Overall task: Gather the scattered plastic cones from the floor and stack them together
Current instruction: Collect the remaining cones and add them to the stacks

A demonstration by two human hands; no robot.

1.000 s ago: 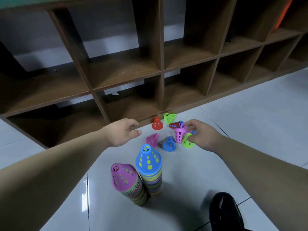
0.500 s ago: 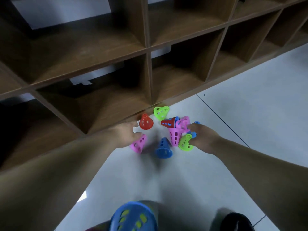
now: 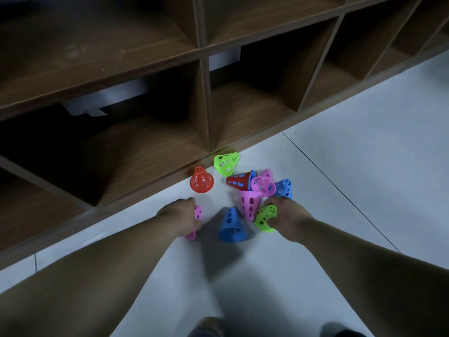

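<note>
Now left hand [image 3: 179, 216] around pink cone [image 3: 198, 212]

A: Layout?
B: Small slotted plastic cones in one loose cluster on the floor [image 3: 352, 195], against the shelf [image 3: 204, 105] base.
A: Any standing?
B: Only the red cone [image 3: 201, 183], upright. The far green cone [image 3: 226, 163] lies on its side just beside it. The dark red cone [image 3: 238, 183] is on its side with a blue one nested inside.
A: The rest?
B: Two pink cones [image 3: 263, 185] are tipped and touching, with the right blue cone [image 3: 283, 189] next to them. The long pink cone [image 3: 250, 206] has its tip towards the camera. The near blue cone [image 3: 232, 224] lies with its mouth towards the camera. The near green cone [image 3: 266, 218] is gripped by the right hand [image 3: 289, 220]. The small pink cone [image 3: 197, 214] is in the left hand [image 3: 181, 216].
</note>
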